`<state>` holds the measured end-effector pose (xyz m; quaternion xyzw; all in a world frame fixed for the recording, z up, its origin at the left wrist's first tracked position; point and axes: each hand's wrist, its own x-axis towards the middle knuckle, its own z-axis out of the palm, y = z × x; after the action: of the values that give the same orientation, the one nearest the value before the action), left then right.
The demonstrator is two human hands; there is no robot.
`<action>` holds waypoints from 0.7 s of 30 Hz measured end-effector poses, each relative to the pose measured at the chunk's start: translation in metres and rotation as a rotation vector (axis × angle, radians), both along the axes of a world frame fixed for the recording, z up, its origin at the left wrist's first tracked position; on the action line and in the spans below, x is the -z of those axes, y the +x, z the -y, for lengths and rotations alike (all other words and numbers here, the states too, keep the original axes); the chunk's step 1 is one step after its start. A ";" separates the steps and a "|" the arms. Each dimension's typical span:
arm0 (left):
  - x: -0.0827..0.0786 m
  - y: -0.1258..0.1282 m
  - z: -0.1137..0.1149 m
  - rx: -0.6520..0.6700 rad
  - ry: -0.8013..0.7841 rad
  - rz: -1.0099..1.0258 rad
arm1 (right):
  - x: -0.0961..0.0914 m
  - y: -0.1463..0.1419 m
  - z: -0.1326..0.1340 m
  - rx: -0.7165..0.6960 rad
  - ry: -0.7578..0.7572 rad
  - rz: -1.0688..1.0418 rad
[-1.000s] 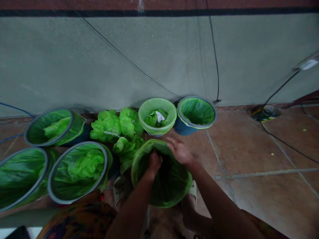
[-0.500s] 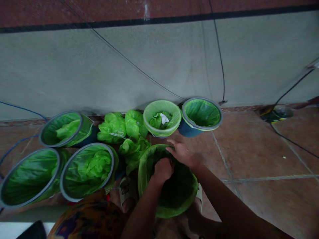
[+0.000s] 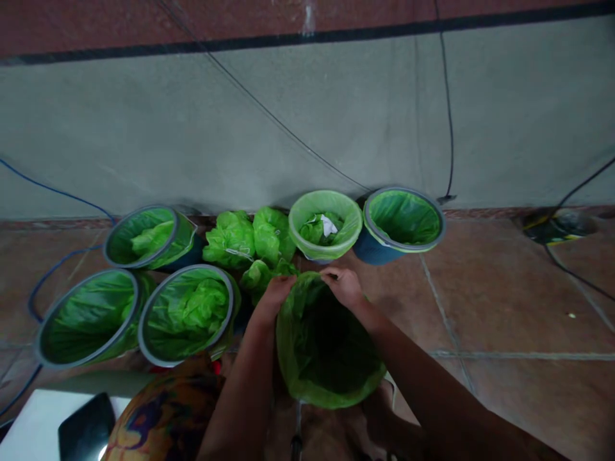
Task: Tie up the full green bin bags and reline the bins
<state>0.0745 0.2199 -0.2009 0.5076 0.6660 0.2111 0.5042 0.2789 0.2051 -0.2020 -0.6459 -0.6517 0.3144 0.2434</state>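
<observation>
Gaping green bag [image 3: 312, 378]: nearest, between both forearms, mouth upward, dark inside.
Left hand [image 3: 275, 296]: fingers pinched shut on far-left edge of green bag.
Right hand [image 3: 344, 288]: fingers curled tight over far edge of green bag, near left hand.
Middle bin [image 3: 166, 339]: left of green bag, green-lined, crumpled plastic inside.
Outer bin [image 3: 72, 326]: further left of green bag, touching middle bin.
Loose bags [image 3: 250, 240]: heaped just beyond green bag's left edge.
Back bin [image 3: 127, 246]: far-left of green bag.
Pale bin [image 3: 300, 221]: straight beyond green bag, white scrap [image 3: 329, 225] inside.
Blue bin [image 3: 372, 251]: far-right of green bag, against pale bin.
Wall [image 3: 336, 128]: beyond green bag, cables [image 3: 449, 115] across.
</observation>
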 end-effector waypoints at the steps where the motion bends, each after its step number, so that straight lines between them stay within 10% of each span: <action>1: 0.004 0.001 0.000 -0.032 -0.041 0.098 | 0.002 0.001 0.000 0.011 0.003 -0.018; 9: 0.009 -0.003 0.004 -0.262 -0.074 0.301 | 0.012 0.008 0.002 0.045 0.031 -0.175; 21: -0.003 -0.011 0.013 -0.076 0.149 -0.304 | 0.005 0.010 0.009 0.018 0.128 -0.146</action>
<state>0.0630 0.2072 -0.1979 0.5442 0.7359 0.1993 0.3502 0.2888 0.1963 -0.2072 -0.6102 -0.6451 0.3161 0.3339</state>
